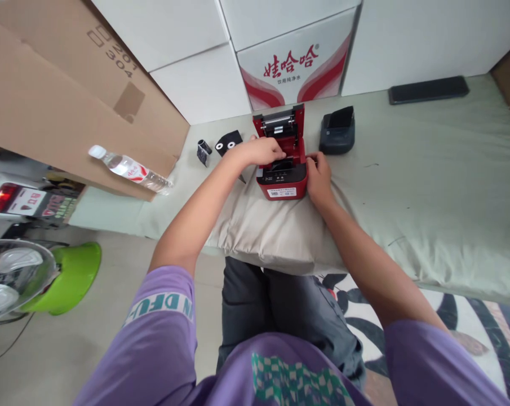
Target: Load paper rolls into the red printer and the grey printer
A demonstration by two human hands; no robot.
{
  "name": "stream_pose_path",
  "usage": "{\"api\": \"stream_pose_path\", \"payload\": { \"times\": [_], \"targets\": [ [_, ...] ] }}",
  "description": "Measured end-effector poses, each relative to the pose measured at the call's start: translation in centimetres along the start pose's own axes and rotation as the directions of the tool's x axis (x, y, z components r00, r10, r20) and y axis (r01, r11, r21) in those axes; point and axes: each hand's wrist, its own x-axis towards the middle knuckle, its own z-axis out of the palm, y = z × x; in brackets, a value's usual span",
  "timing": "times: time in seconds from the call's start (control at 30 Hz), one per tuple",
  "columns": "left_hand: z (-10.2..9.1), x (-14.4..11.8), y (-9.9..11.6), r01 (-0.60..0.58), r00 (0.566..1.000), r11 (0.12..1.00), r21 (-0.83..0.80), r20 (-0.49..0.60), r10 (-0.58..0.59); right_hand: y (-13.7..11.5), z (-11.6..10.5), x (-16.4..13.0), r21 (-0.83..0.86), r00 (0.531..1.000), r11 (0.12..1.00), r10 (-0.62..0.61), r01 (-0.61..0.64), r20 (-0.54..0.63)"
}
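Observation:
A small red and black printer (282, 192), probably for labels, sits on the cushioned bench with its lid raised. My left hand (264, 151) reaches over the printer's left side into its open bay. Its fingers are bent together there, and whatever they pinch is too small or hidden to make out. Against the printer's right side, my right hand (319, 173) has its fingers curled on the casing edge. Left of the printer lie a black piece with two white rings (229, 141) and a small curled black strip (203, 152).
A dark handheld device (337, 133) stands right of the printer; a flat black slab (429, 90) lies farther right. White cartons (295, 67) line the back. A water bottle (130, 169) leans by a cardboard box (69, 79) at left. A green basin (79, 279) is on the floor.

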Motion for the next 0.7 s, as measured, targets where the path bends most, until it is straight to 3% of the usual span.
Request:
{"api": "stream_pose_path", "payload": {
  "times": [0.07, 0.13, 0.23, 0.27, 0.3, 0.4, 0.47, 0.7],
  "targets": [
    [-1.1, -1.4, 0.9, -0.001, 0.999, 0.983, -0.185, -0.048, -0.008, -0.1, 0.1, -0.1, 0.019, 1.000, 1.000, 0.010, -0.010, -0.005],
    [-1.8, -2.9, 1.8, -0.046, 0.975, 0.945, -0.323, -0.221, -0.028, -0.1, 0.3, -0.1, 0.054, 1.000, 0.998, 0.029, -0.028, -0.008],
    [-1.8, -4.3, 3.0, -0.143, 0.868, 0.949, -0.281, -0.497, -0.016, -0.1, 0.3, -0.1, 0.082, 0.999, 0.996, 0.042, -0.042, 0.001],
    [-1.6, -4.7, 3.3, -0.160, 0.858, 0.962, -0.219, -0.512, 0.026, -0.1, 0.3, -0.1, 0.079, 0.999, 0.996, 0.041, -0.041, 0.003],
    [-1.2, -5.0, 3.5, -0.172, 0.876, 0.973, -0.153, -0.476, 0.080, -0.1, 0.3, -0.1, 0.074, 0.999, 0.997, 0.039, -0.039, -0.001],
    [-0.1, -6.1, 3.8, -0.192, 0.951, 0.981, 0.024, -0.243, 0.192, -0.3, 0.2, -0.1, 0.066, 0.999, 0.997, 0.044, -0.043, -0.021],
    [0.5, -7.0, 3.7, -0.190, 0.963, 0.975, 0.112, -0.171, 0.207, -0.4, 0.2, -0.1, 0.068, 0.999, 0.997, 0.044, -0.043, -0.013],
    [1.1, -10.2, 3.9, -0.185, 0.911, 0.967, 0.175, -0.338, 0.236, 0.4, 0.1, 0.9, 0.164, 0.997, 0.986, -0.002, -0.012, 0.081]
  ]
}}
